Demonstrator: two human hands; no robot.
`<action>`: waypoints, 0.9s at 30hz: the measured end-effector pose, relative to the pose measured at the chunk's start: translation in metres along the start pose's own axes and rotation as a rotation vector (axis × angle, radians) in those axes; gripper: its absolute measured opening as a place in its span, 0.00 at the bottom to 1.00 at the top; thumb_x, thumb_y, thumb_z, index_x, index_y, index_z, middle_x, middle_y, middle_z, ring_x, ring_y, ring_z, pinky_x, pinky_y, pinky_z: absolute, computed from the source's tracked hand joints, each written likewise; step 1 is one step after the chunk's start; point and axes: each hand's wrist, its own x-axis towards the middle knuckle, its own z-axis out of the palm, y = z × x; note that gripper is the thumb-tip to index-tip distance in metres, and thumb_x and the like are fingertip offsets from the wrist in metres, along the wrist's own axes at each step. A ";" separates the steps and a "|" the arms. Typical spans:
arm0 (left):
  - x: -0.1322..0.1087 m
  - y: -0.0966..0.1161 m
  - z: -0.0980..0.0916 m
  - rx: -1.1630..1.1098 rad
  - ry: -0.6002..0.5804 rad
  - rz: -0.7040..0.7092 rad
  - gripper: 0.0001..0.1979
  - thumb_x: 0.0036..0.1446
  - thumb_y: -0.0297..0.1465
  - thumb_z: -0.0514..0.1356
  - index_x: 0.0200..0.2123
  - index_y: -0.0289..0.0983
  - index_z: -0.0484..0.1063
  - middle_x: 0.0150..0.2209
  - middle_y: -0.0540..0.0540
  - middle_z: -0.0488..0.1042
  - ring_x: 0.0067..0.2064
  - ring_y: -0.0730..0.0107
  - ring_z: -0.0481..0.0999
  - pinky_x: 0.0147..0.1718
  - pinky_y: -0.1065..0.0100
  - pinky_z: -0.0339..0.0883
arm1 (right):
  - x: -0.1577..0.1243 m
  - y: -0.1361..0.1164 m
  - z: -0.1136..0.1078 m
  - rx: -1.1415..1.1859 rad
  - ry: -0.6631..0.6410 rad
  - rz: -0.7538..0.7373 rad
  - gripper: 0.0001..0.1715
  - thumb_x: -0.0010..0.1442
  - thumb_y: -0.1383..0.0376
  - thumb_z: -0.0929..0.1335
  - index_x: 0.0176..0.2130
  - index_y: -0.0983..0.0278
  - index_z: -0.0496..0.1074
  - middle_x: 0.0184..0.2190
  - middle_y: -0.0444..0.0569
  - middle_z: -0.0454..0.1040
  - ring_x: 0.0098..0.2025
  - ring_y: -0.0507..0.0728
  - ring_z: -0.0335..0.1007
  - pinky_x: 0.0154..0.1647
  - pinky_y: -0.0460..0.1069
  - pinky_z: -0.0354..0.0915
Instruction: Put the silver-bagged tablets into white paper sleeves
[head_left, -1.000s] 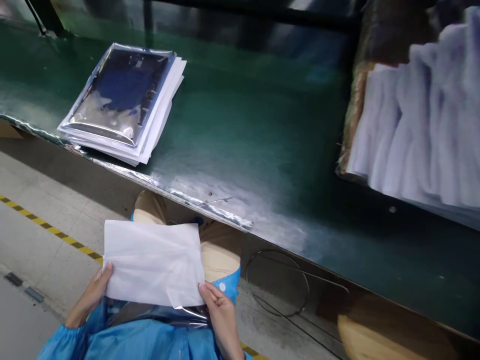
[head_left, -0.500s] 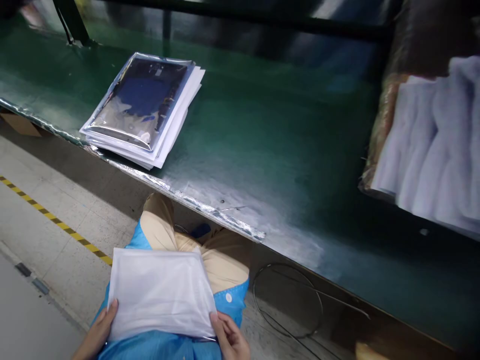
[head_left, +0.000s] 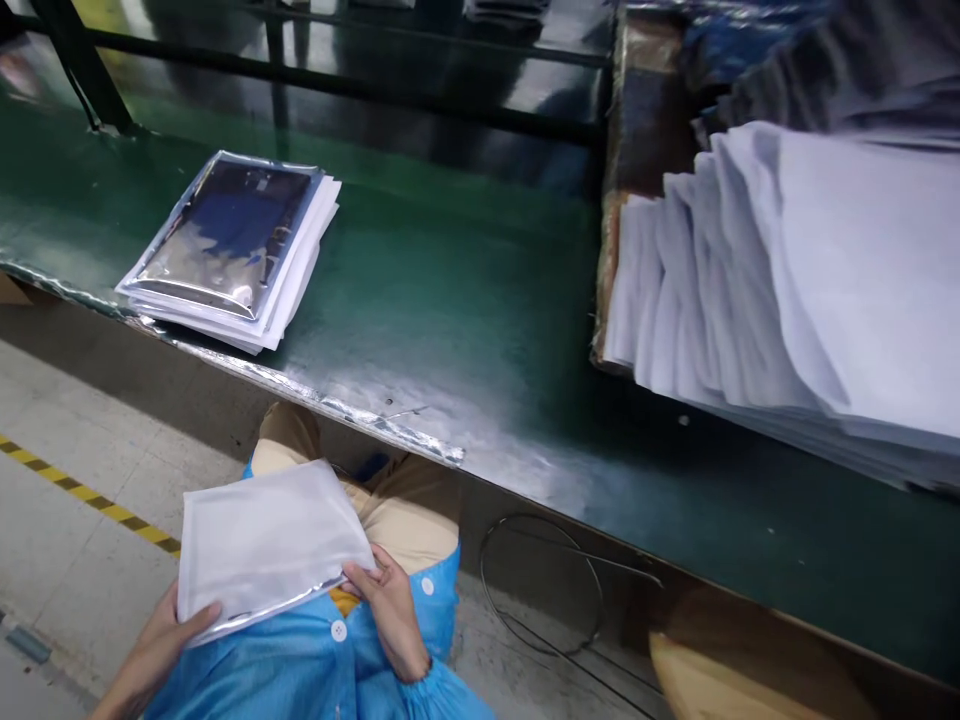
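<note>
A flat white packet [head_left: 266, 535] with a shiny lower edge is held over my lap, tilted up at its right side. My left hand [head_left: 169, 630] is closed on its lower left corner, thumb lying on top. At the lower right corner, my right hand [head_left: 382, 595] pinches the edge between thumb and fingers. Beyond them on the green table lies a stack of packets [head_left: 300, 270], the topmost one with a dark, glossy face [head_left: 225, 235].
Soft white sheets [head_left: 750, 280] are heaped at the right of the table [head_left: 450, 300], beside a brown cardboard edge [head_left: 611, 270]. A dark rail [head_left: 360, 90] runs along the back. Below the table hangs a looped cable [head_left: 487, 590]. Yellow-black tape [head_left: 82, 490] marks the floor.
The packet's right side has been raised, and my right hand has come up with it. The view has swung right, showing more of the white sheets.
</note>
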 end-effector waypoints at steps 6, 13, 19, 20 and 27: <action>0.003 -0.011 0.002 0.004 0.020 0.089 0.50 0.34 0.36 0.74 0.61 0.40 0.55 0.52 0.41 0.74 0.54 0.50 0.72 0.49 0.59 0.70 | 0.011 0.018 0.002 -0.036 0.133 -0.069 0.22 0.39 0.55 0.77 0.26 0.64 0.68 0.14 0.39 0.72 0.17 0.51 0.67 0.22 0.45 0.64; 0.009 -0.034 -0.011 -0.098 -0.032 0.039 0.55 0.38 0.31 0.72 0.65 0.42 0.44 0.48 0.42 0.77 0.49 0.51 0.75 0.46 0.58 0.72 | -0.017 0.008 -0.012 -0.092 -0.059 -0.021 0.23 0.45 0.49 0.74 0.31 0.66 0.72 0.23 0.45 0.77 0.25 0.55 0.73 0.30 0.50 0.68; 0.046 -0.035 -0.009 -0.218 0.189 -0.039 0.23 0.53 0.24 0.60 0.54 0.35 0.65 0.46 0.41 0.78 0.43 0.63 0.79 0.40 0.67 0.73 | -0.021 -0.014 -0.050 -0.093 -0.273 0.081 0.31 0.42 0.51 0.76 0.42 0.64 0.75 0.37 0.53 0.79 0.42 0.61 0.74 0.44 0.53 0.66; 0.050 -0.029 -0.008 -0.202 0.172 -0.035 0.21 0.52 0.24 0.62 0.51 0.35 0.67 0.45 0.41 0.78 0.42 0.63 0.79 0.39 0.67 0.73 | -0.012 -0.018 -0.052 -0.075 -0.262 0.081 0.34 0.43 0.48 0.75 0.46 0.62 0.73 0.42 0.53 0.77 0.46 0.61 0.72 0.48 0.54 0.64; 0.012 0.002 -0.011 -0.077 -0.117 -0.039 0.44 0.25 0.42 0.74 0.50 0.38 0.69 0.41 0.41 0.80 0.45 0.45 0.77 0.43 0.56 0.72 | 0.029 -0.027 -0.002 -0.156 -0.377 0.057 0.33 0.37 0.49 0.77 0.40 0.65 0.74 0.37 0.53 0.78 0.44 0.66 0.72 0.51 0.62 0.61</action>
